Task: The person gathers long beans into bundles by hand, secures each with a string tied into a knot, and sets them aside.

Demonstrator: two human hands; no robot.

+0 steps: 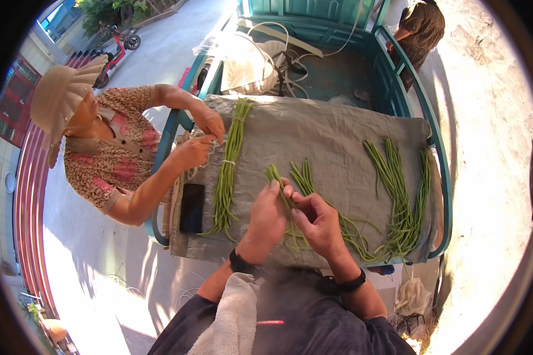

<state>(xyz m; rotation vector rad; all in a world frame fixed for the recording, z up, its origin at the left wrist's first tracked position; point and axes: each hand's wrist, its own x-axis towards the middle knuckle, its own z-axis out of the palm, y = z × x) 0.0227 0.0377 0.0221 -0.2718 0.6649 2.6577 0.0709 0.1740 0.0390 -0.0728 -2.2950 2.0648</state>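
My left hand (268, 213) is closed around a small bunch of green yard-long beans (273, 173), whose tips stick out above my fingers. Bent fingers of my right hand (317, 217) touch the same bunch from the right; whether they grip it is hard to see. The lower ends of these beans hang below my palms, partly hidden. Just behind my right hand lies a loose group of beans (303, 175) on the grey woven sheet (333, 133). To the left rests a thick bean bundle (228, 177), tied in two places. More loose beans (395, 191) spread at the right.
A person in a hat (66, 102) stands at the left, both hands holding thin string (211, 153). Near the sheet's left edge lies a black phone (192, 208). Teal cart rails (439, 177) border the sheet. Behind it is a white basket (248, 66). Another person (422, 31) stands at far right.
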